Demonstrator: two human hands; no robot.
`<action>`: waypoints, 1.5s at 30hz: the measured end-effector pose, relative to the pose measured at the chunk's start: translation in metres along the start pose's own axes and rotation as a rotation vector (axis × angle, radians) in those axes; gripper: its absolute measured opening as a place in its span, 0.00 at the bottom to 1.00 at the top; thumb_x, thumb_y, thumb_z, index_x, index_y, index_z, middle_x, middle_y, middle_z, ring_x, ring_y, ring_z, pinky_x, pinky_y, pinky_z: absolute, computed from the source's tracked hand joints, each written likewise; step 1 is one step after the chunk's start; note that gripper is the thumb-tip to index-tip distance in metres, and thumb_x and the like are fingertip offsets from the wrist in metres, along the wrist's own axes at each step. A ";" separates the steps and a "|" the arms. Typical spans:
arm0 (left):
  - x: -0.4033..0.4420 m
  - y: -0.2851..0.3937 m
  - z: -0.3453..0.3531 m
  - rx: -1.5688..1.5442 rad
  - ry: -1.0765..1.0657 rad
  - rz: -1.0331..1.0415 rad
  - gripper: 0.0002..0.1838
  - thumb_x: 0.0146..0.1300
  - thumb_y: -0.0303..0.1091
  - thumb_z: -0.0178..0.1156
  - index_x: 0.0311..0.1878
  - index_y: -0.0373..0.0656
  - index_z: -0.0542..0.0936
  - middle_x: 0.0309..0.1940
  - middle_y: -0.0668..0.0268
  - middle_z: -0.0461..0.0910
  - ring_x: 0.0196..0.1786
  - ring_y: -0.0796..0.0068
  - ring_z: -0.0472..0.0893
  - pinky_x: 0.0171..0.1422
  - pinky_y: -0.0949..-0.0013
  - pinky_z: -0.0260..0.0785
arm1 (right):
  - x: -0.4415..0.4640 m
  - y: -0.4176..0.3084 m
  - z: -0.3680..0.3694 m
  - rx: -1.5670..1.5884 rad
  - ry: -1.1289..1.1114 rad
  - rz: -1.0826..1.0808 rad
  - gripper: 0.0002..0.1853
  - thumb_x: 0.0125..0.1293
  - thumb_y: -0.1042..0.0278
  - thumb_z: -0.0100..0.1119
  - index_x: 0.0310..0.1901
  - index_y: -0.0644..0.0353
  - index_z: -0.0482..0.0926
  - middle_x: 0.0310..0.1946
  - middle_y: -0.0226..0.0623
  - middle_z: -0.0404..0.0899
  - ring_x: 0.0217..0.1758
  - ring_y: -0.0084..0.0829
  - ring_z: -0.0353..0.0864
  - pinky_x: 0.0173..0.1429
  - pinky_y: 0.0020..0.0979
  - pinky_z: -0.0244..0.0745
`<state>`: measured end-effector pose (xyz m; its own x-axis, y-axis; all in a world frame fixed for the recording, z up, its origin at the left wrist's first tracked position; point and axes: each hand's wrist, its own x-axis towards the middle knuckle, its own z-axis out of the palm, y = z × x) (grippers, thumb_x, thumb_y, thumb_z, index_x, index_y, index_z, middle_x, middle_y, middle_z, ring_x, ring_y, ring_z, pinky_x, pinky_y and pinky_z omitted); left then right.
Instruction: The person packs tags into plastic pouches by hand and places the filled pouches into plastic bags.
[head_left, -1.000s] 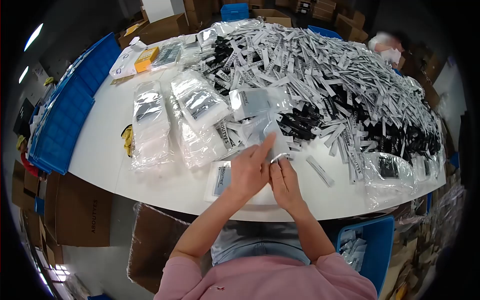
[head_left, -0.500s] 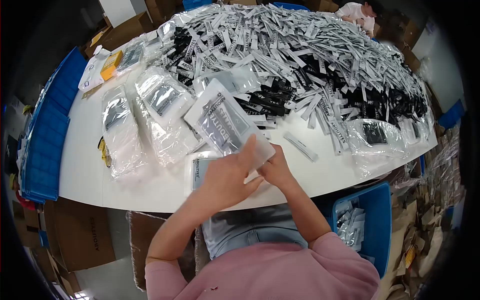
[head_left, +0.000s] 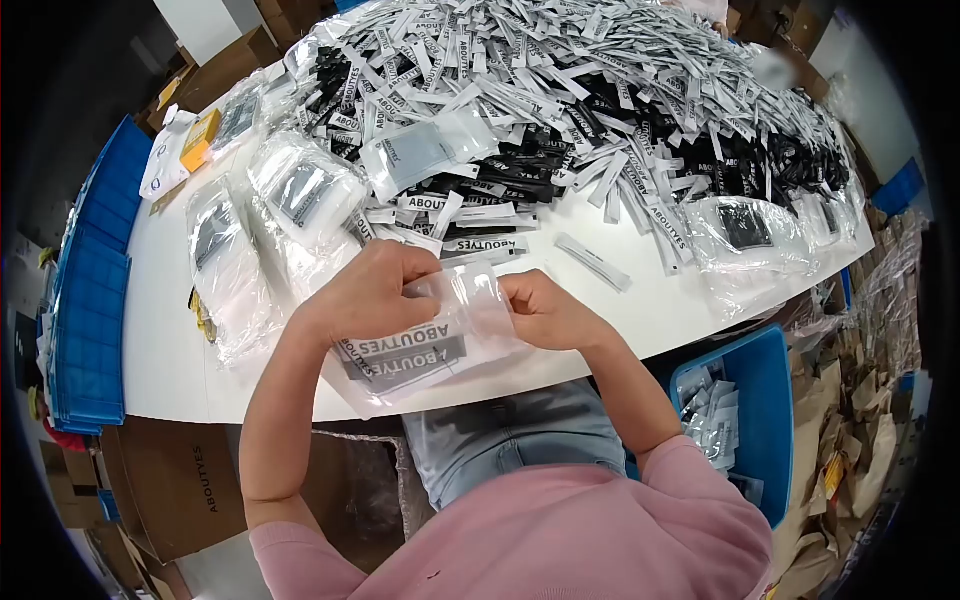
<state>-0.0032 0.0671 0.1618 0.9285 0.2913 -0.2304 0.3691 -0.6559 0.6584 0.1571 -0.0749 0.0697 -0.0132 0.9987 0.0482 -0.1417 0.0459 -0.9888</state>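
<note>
A translucent plastic pouch (head_left: 425, 355) with sachets marked ABOUTYES inside hangs at the front edge of the table. My left hand (head_left: 375, 287) is closed on its upper left part, fingers curled in. On the upper right corner, my right hand (head_left: 543, 309) pinches the plastic film. Between the two hands the film is stretched and wrinkled. Past the pouch, several loose white stick sachets (head_left: 490, 246) lie on the table. One single sachet (head_left: 592, 262) rests apart, to the right of my hands. Another flat pouch (head_left: 425, 150) lies against the heap.
A large heap of white and black sachets (head_left: 560, 75) covers the back of the table (head_left: 640, 315). Clear bags (head_left: 300, 190) of packs lie on the left, with another bag (head_left: 745, 235) on the right. A blue bin (head_left: 765, 430) with filled pouches stands below right. Blue crates (head_left: 85, 330) line the left side.
The pouch has come down towards my body and turned, its printed side now lower. My left hand has moved up and left to its upper edge. The hands are farther apart.
</note>
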 end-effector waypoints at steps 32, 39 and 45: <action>-0.038 -0.010 0.091 0.208 0.512 0.312 0.08 0.49 0.24 0.58 0.35 0.39 0.81 0.27 0.61 0.78 0.31 0.64 0.77 0.28 0.65 0.69 | -0.043 0.013 0.020 -0.815 -0.023 -0.196 0.07 0.57 0.67 0.55 0.28 0.62 0.74 0.23 0.39 0.72 0.27 0.40 0.74 0.30 0.38 0.70; -0.025 0.013 0.101 0.455 0.304 0.371 0.01 0.48 0.25 0.59 0.26 0.40 0.77 0.20 0.64 0.73 0.27 0.64 0.77 0.26 0.63 0.66 | -0.062 0.009 0.020 -0.961 0.131 -0.442 0.10 0.44 0.75 0.61 0.33 0.58 0.77 0.24 0.36 0.73 0.25 0.36 0.74 0.27 0.35 0.71; 0.002 -0.007 0.108 0.074 0.204 0.407 0.08 0.51 0.33 0.62 0.22 0.40 0.77 0.16 0.60 0.73 0.23 0.59 0.75 0.27 0.61 0.66 | -0.158 -0.021 -0.051 -0.907 0.286 -0.072 0.05 0.56 0.69 0.58 0.28 0.61 0.77 0.21 0.38 0.72 0.25 0.36 0.74 0.30 0.33 0.69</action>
<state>0.0007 -0.0028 0.0790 0.9743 0.1259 0.1870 -0.0150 -0.7913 0.6112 0.2125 -0.2322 0.0754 0.2256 0.9544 0.1958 0.6904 -0.0148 -0.7233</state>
